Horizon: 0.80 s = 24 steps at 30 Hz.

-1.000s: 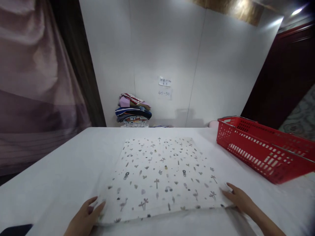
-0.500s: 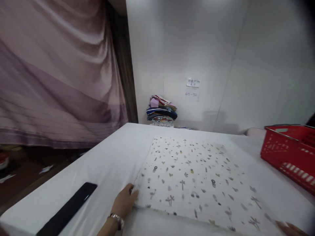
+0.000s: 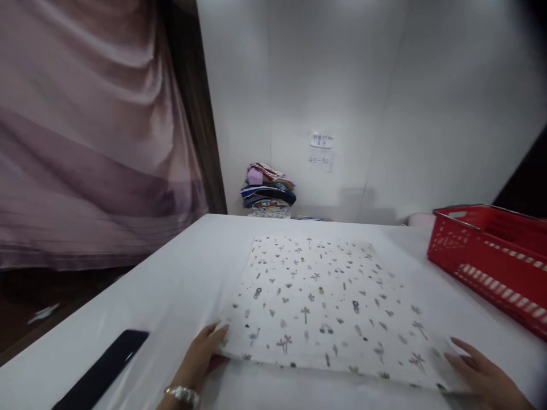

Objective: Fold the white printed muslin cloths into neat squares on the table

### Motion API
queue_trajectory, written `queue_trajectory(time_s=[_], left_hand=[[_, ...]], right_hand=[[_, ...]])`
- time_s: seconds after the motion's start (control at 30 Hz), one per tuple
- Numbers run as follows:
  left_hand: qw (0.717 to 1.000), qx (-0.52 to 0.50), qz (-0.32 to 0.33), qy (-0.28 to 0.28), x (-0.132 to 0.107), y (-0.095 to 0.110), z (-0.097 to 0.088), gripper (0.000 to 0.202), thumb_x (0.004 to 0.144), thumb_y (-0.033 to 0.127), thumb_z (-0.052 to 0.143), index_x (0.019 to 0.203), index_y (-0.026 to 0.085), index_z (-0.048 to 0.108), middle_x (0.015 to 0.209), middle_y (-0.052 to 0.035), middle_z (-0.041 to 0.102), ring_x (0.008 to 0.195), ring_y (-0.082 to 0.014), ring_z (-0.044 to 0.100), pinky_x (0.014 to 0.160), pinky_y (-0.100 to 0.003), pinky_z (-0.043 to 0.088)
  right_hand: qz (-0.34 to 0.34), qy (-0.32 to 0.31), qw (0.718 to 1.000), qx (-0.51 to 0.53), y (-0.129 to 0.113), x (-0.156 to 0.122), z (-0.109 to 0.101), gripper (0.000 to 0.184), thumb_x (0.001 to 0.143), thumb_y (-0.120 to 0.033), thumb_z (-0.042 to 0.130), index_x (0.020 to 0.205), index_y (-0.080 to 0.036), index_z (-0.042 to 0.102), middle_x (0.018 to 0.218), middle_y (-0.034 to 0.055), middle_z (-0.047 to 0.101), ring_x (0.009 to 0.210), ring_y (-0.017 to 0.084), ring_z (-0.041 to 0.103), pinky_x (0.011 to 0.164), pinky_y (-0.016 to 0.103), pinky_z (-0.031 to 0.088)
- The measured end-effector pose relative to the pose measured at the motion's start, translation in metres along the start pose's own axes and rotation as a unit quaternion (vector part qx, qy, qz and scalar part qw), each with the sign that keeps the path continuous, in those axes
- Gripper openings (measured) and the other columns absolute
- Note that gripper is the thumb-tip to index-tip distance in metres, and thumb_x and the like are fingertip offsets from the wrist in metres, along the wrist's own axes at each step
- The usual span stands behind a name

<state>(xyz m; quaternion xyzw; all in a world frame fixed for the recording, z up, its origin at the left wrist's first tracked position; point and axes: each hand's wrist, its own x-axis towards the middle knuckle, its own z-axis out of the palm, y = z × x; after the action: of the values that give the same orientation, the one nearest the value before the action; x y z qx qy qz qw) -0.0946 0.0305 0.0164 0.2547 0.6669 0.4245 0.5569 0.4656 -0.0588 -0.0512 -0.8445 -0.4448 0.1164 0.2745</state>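
Lying flat across middle of white worktop (image 3: 179, 285): white rectangular cloth (image 3: 316, 310), small printed motifs. Left hand (image 3: 201, 350) at cloth's near left corner, fingers clamped on it. Right hand (image 3: 482, 371) at near right corner, index apart from thumb; grip beneath, can't tell from here. Flat black oblong object (image 3: 102, 369) near worktop's left edge. Red perforated plastic basket (image 3: 482, 250) toward far right corner.
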Motion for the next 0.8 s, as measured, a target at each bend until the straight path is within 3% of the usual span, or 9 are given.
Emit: queue_trajectory(time_s=[0.1,0.23,0.37,0.43,0.5,0.6,0.7,0.8], left_hand=[[0.997,0.058,0.022,0.035,0.004,-0.003,-0.003,0.045,0.071,0.033,0.056,0.112,0.018,0.047,0.078,-0.0016,0.061,0.065,-0.0157,0.062,0.061,-0.028,0.054],[0.981,0.174,0.073,0.050,0.018,-0.007,-0.013,0.057,0.067,0.043,0.053,0.117,0.016,0.048,0.085,-0.0059,0.063,0.079,-0.0216,0.063,0.066,-0.030,0.054],[0.937,0.318,0.116,0.085,0.026,-0.004,-0.019,0.055,0.067,0.048,0.049,0.114,0.019,0.053,0.091,-0.0081,0.064,0.098,-0.0280,0.059,0.079,-0.038,0.050],[0.928,0.336,0.130,0.092,0.026,-0.001,-0.017,0.056,0.068,0.048,0.048,0.116,0.019,0.052,0.093,-0.0094,0.064,0.103,-0.0290,0.056,0.083,-0.039,0.048],[0.933,0.320,0.135,0.100,0.023,0.001,-0.014,0.060,0.067,0.051,0.051,0.117,0.020,0.051,0.092,-0.0099,0.063,0.100,-0.0294,0.057,0.082,-0.040,0.048],[0.955,0.245,0.129,0.110,0.019,0.003,-0.006,0.064,0.061,0.053,0.058,0.116,0.022,0.051,0.094,-0.0090,0.060,0.086,-0.0275,0.061,0.071,-0.038,0.052],[0.980,0.137,0.110,0.096,0.016,0.003,0.000,0.062,0.060,0.048,0.062,0.113,0.019,0.050,0.092,-0.0076,0.058,0.074,-0.0223,0.061,0.058,-0.033,0.053],[0.994,0.039,0.076,0.071,0.011,0.002,0.003,0.054,0.064,0.038,0.063,0.112,0.017,0.047,0.080,-0.0046,0.058,0.062,-0.0172,0.059,0.054,-0.031,0.052]], right_hand=[[0.039,-0.060,0.997,0.028,-0.013,0.000,-0.009,0.071,0.062,-0.063,0.045,0.119,-0.021,0.054,0.091,0.0097,0.068,0.089,0.030,0.063,0.077,0.036,0.050],[0.038,-0.082,0.996,-0.022,-0.023,-0.006,-0.013,0.072,0.068,-0.058,0.042,0.127,-0.016,0.045,0.102,0.0114,0.065,0.092,0.027,0.062,0.082,0.035,0.047],[-0.033,-0.030,0.994,-0.100,-0.029,-0.012,-0.014,0.066,0.073,-0.049,0.040,0.126,-0.011,0.046,0.118,0.0147,0.056,0.104,0.029,0.055,0.092,0.040,0.040],[-0.086,-0.007,0.992,-0.093,-0.044,-0.018,-0.012,0.061,0.073,-0.046,0.041,0.121,-0.010,0.051,0.124,0.0148,0.051,0.112,0.029,0.048,0.097,0.041,0.036],[-0.106,-0.045,0.993,-0.029,-0.072,-0.028,-0.006,0.054,0.076,-0.045,0.040,0.118,-0.014,0.054,0.122,0.0120,0.054,0.109,0.027,0.051,0.093,0.039,0.040],[-0.152,-0.158,0.972,0.084,-0.138,-0.057,0.012,0.045,0.081,-0.043,0.040,0.113,-0.018,0.058,0.111,0.0098,0.061,0.092,0.023,0.059,0.076,0.033,0.048],[-0.245,-0.272,0.920,0.140,-0.212,-0.094,0.039,0.035,0.082,-0.037,0.043,0.111,-0.023,0.059,0.109,0.0056,0.061,0.091,0.020,0.057,0.072,0.029,0.048],[-0.369,-0.319,0.862,0.138,-0.277,-0.127,0.070,0.037,0.083,-0.032,0.047,0.118,-0.024,0.053,0.115,0.0051,0.058,0.102,0.020,0.053,0.088,0.032,0.042]])
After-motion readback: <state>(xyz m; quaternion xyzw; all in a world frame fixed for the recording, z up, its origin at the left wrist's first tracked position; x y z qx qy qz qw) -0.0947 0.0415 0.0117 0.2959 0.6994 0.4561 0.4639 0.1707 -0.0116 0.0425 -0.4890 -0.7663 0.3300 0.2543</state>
